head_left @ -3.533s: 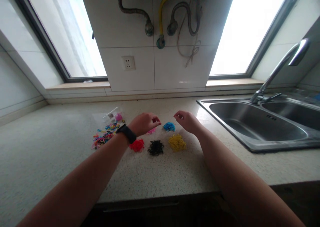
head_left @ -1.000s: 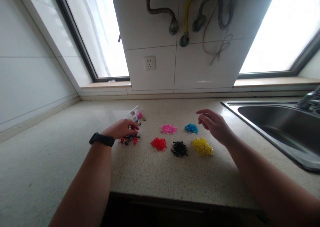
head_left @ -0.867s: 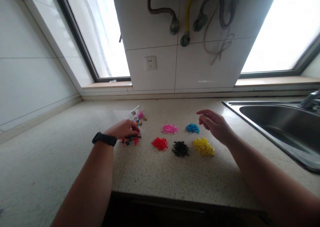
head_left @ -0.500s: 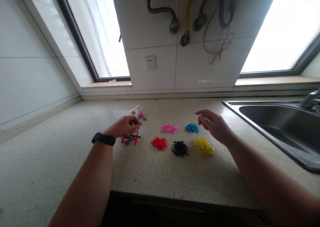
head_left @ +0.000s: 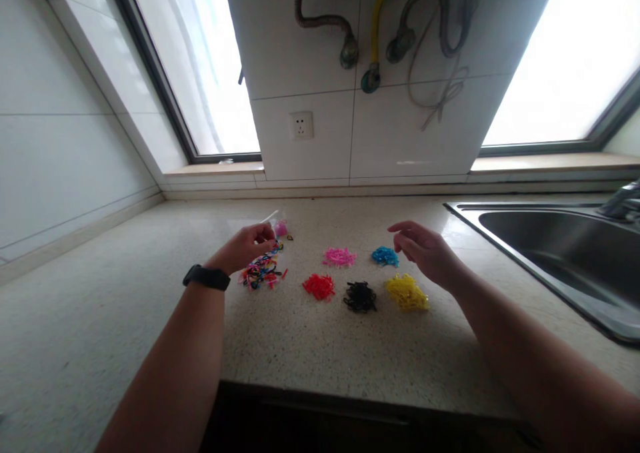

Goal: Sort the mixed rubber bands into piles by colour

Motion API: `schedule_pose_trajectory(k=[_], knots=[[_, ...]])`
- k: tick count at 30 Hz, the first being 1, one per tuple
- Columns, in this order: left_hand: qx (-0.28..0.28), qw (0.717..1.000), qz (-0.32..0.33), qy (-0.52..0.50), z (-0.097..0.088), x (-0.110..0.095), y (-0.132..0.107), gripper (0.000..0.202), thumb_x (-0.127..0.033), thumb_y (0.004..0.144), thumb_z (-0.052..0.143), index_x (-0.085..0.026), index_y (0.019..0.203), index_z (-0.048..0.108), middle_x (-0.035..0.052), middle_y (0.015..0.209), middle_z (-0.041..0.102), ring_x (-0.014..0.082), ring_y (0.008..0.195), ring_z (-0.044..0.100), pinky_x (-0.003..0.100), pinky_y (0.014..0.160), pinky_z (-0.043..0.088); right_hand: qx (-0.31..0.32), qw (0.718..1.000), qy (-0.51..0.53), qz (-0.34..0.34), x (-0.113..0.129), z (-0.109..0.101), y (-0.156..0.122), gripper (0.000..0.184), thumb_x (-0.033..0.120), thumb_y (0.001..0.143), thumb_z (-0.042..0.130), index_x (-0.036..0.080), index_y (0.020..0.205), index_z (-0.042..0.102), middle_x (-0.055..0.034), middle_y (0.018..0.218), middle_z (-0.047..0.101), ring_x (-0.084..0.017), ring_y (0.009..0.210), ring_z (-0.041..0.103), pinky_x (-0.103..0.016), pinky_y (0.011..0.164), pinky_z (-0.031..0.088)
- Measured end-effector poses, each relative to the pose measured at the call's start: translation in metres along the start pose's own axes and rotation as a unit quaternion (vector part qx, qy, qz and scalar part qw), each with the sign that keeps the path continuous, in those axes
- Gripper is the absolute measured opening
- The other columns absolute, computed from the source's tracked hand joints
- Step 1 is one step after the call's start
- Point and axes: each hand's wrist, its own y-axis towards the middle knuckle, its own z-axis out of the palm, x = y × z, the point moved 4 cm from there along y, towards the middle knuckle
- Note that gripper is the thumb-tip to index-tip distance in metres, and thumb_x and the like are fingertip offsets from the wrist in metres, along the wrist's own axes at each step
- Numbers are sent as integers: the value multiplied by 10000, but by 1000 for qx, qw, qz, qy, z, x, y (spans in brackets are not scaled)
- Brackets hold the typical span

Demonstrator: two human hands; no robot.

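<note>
My left hand (head_left: 251, 245), with a black band on its wrist, is above the back of a mixed-colour pile of small rubber bands (head_left: 263, 273). Its thumb and fingers are pinched together, and whatever is between them is too small to make out. On the right, my right hand (head_left: 420, 248) hovers with fingers apart and nothing visible in them, beside the blue rubber bands (head_left: 385, 256). Sorted by colour on the counter are pink rubber bands (head_left: 339, 257), red rubber bands (head_left: 319, 287), black rubber bands (head_left: 361, 296) and yellow rubber bands (head_left: 407, 292).
Behind my left hand lies a clear plastic bag (head_left: 274, 220) with something pink in it. A steel sink (head_left: 540, 266) is set into the counter (head_left: 310, 353) at the right. The tiled wall with a socket (head_left: 301, 125) and hoses rises behind.
My left hand has risen and shifted slightly away from me, baring more of the mixed pile. My right hand has moved barely to the left.
</note>
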Motion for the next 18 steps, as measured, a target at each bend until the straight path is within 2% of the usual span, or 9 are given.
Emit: schedule_pose_trajectory(k=[4, 7, 13, 18], knots=[[23, 986, -67, 149, -2, 21, -1, 204, -385, 788, 587, -191, 822, 644, 33, 766, 670, 182, 689, 590, 292, 632, 410, 6, 1000, -14, 1, -2, 1, 0, 246, 372, 862, 581, 191, 1023, 619, 13, 671, 578, -103, 522, 419, -267, 472, 318], [40, 971, -109, 207, -4, 31, -2, 207, -375, 767, 561, -200, 819, 660, 44, 801, 695, 207, 737, 620, 300, 655, 407, 21, 999, -25, 2, -3, 3, -1, 258, 376, 858, 579, 190, 1033, 620, 16, 671, 569, -107, 533, 427, -266, 478, 318], [27, 976, -112, 187, -5, 31, 0, 227, -364, 786, 518, -191, 843, 653, 53, 826, 696, 213, 778, 624, 300, 673, 415, 40, 998, -44, 1, 2, 5, -3, 263, 397, 864, 577, 197, 1028, 624, 11, 675, 569, -125, 574, 468, -275, 516, 362], [3, 984, -96, 149, -5, 30, 2, 171, -327, 791, 500, -194, 806, 607, 35, 749, 665, 191, 678, 577, 291, 603, 384, 40, 998, -53, -6, 1, 5, -3, 269, 415, 867, 586, 210, 1036, 629, 3, 690, 583, -129, 566, 470, -273, 493, 353]])
